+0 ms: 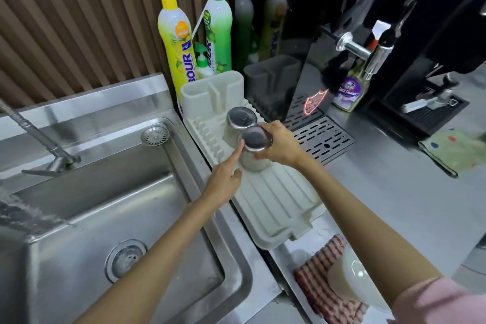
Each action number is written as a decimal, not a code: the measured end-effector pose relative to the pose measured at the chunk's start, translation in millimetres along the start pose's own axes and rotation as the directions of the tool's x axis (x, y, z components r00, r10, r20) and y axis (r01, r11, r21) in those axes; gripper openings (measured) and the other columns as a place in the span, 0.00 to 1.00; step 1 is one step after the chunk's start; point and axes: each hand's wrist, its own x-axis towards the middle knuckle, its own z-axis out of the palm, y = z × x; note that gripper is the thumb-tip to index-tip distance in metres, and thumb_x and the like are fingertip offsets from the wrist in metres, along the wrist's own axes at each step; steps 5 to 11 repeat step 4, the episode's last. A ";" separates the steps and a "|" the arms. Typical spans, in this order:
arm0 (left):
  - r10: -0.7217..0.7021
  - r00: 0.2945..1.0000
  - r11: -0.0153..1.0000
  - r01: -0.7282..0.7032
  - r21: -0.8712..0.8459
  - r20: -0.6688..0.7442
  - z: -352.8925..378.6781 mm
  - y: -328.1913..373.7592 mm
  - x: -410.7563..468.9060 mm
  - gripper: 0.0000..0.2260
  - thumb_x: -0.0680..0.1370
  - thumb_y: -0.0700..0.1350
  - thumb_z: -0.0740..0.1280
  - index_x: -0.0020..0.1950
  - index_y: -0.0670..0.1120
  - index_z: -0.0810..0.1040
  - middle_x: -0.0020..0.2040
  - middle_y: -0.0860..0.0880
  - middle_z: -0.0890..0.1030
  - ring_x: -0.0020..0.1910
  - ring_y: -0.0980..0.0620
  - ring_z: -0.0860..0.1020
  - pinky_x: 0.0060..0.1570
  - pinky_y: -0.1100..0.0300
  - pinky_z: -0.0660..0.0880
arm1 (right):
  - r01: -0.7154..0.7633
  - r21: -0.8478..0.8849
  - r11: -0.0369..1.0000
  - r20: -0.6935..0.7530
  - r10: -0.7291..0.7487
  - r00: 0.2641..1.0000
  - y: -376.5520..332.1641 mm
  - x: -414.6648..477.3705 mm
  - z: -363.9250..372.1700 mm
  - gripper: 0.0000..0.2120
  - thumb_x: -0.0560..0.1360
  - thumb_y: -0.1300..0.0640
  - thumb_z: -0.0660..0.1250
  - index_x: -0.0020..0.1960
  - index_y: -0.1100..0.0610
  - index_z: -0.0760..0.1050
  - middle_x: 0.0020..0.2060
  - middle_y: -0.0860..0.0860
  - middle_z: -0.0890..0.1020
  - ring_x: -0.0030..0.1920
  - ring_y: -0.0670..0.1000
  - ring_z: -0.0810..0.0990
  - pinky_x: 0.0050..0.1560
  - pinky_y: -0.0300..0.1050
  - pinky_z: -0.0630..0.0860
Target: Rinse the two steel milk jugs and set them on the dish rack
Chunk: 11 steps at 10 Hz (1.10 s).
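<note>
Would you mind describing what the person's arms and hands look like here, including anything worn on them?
Both forearms are bare, with no gloves on either hand. The left hand and right hand show no visible rings, watch or bracelet. A pink sleeve covers the right upper arm at the lower right; no sleeve shows on the left arm.

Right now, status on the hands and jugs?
Right hand gripping near jug, upside down on dish rack; left hand fingertip touching it. Far jug inverted, racked, touching the first. Nothing blocking.
</note>
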 end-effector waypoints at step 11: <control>-0.021 0.999 0.999 0.019 0.042 0.049 -9.1 2.2 -0.4 0.28 0.79 0.40 0.57 0.76 0.57 0.50 0.74 0.49 0.64 0.60 0.38 0.74 0.59 0.55 0.69 | -0.147 -0.046 0.988 0.057 0.149 0.987 5.4 0.5 6.3 0.39 0.63 0.57 0.77 0.69 0.57 0.63 0.65 0.56 0.71 0.64 0.56 0.72 0.61 0.51 0.73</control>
